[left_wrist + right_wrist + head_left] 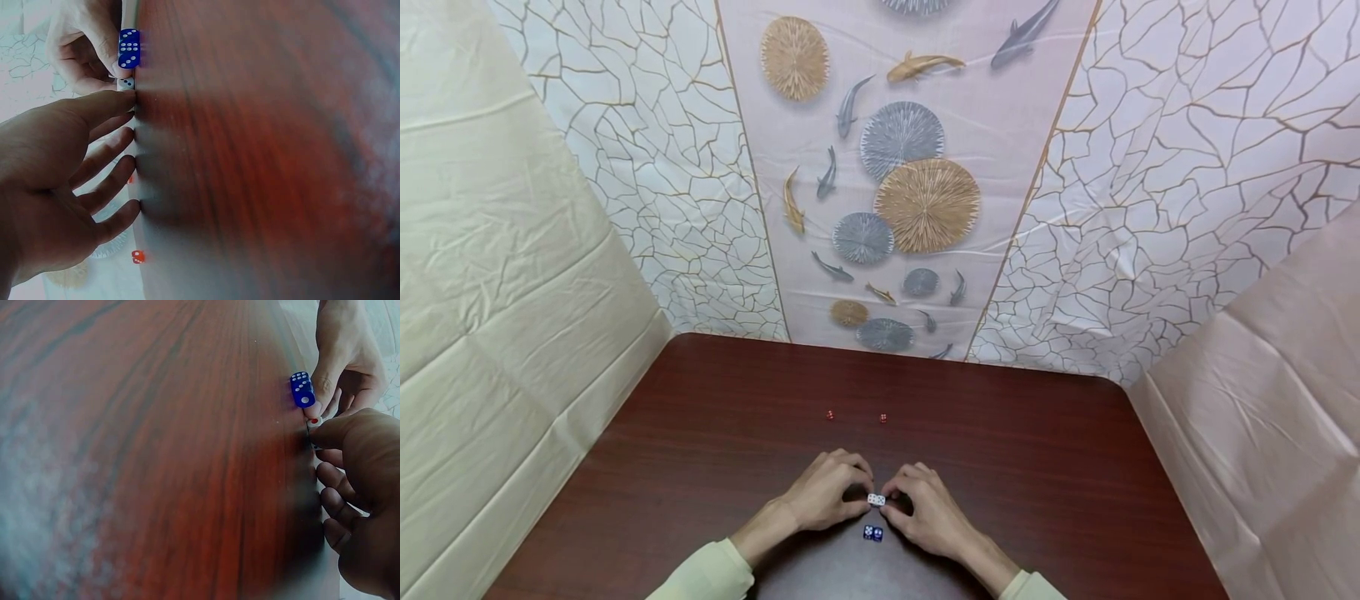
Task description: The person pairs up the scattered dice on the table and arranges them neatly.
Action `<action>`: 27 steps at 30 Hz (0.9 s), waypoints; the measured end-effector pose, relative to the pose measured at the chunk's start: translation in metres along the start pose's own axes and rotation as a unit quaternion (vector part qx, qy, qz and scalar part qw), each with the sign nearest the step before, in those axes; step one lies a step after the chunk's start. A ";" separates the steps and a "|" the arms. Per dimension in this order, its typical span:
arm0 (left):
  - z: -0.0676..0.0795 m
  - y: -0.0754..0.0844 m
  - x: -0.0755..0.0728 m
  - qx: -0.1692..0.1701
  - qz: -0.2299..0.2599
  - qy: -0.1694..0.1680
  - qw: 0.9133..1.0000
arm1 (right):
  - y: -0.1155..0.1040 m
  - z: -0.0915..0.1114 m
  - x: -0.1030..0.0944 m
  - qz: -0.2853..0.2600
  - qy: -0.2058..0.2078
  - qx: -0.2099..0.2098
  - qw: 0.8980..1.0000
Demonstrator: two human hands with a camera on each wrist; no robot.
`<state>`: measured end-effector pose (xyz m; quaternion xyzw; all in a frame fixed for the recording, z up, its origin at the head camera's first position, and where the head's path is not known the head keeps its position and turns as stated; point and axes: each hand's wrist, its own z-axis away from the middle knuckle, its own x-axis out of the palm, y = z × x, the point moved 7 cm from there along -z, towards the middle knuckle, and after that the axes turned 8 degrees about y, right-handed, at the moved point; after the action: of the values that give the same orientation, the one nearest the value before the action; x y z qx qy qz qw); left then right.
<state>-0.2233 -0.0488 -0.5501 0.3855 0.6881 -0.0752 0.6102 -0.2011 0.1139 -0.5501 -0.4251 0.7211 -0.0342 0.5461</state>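
Two white dice (876, 500) sit side by side on the table, their faces meeting. My left hand (827, 493) pinches the left one between thumb and index finger. From the other side, my right hand (931, 510) pinches the right one the same way. The other fingers of both hands rest near the tabletop. Just nearer to me, two blue dice (873, 533) stand side by side with white pips. In the left wrist view the blue dice (129, 48) overlap the right hand's thumb, and a white die (126, 82) shows below them.
Farther back on the dark red-brown wooden table (1037, 450) lie two small red dice, one to the left (830, 414) and one to the right (883, 418), spaced apart. Patterned cloth hangs behind the table, and pale cloth hangs along both sides.
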 end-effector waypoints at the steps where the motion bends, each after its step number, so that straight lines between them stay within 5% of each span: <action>1: 0.000 0.000 0.000 0.000 0.000 0.000 1.000 | 0.000 0.000 0.000 0.001 -0.001 0.001 1.000; 27: 0.000 0.001 -0.001 0.001 0.003 0.009 1.000 | 0.002 0.000 0.001 0.009 -0.014 0.009 1.000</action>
<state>-0.2232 -0.0489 -0.5487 0.3891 0.6920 -0.0708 0.6039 -0.2020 0.1142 -0.5518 -0.4144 0.7165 -0.0295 0.5604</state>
